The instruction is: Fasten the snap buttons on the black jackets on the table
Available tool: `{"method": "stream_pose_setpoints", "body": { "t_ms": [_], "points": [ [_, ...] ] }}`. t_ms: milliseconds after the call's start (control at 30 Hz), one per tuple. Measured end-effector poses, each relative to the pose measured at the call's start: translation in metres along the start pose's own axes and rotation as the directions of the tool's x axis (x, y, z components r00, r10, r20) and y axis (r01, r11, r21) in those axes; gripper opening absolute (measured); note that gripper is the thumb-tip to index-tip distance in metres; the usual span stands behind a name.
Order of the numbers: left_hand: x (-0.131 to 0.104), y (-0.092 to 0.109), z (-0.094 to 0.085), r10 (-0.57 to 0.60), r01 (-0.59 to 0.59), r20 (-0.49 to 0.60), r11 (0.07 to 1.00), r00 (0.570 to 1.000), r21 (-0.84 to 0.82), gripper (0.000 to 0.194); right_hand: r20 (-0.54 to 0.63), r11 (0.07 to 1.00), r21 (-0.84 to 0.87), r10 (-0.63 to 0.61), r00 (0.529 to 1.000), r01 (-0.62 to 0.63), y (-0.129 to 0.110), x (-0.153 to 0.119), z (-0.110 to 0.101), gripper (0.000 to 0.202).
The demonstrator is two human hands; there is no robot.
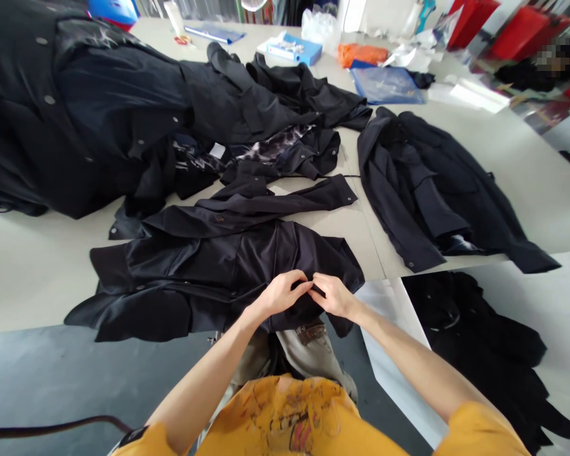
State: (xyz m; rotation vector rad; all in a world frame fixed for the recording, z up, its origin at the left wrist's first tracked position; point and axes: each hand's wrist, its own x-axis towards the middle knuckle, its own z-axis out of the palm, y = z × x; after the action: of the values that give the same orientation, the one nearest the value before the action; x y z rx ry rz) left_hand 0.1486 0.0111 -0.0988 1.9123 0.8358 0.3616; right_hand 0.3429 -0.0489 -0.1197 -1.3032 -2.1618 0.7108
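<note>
A dark jacket (218, 259) lies spread along the near edge of the table, its lower edge hanging over. My left hand (285, 292) pinches a fold of this jacket near its right end. Right beside it, my right hand (331, 295) grips the same fold, and the fingertips of both hands nearly touch. A dark sleeve (275, 206) with a small button at its cuff stretches across just above the jacket.
A large pile of dark jackets (123, 107) covers the table's left and back. Another dark jacket (446, 183) lies at the right. Below it, an open white box (384, 335) holds black garments (479, 354). Blue folders (387, 84) and an orange bag (362, 54) lie farther back.
</note>
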Motion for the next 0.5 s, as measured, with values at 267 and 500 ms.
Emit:
{"method": "stream_pose_setpoints", "body": {
  "t_ms": [267, 500],
  "points": [
    [0.001, 0.005, -0.015, -0.014, 0.012, -0.016, 0.989, 1.000, -0.150, 0.032, 0.004, 0.998, -0.018, -0.052, 0.999, 0.052, -0.004, 0.005, -0.005, 0.024],
    [0.067, 0.038, -0.071, 0.029, -0.092, -0.458, 0.989, 0.888, -0.115, 0.019, -0.086, 0.939, -0.343, -0.025, 0.996, -0.006, 0.005, 0.078, -0.022, 0.031]
  ]
}}
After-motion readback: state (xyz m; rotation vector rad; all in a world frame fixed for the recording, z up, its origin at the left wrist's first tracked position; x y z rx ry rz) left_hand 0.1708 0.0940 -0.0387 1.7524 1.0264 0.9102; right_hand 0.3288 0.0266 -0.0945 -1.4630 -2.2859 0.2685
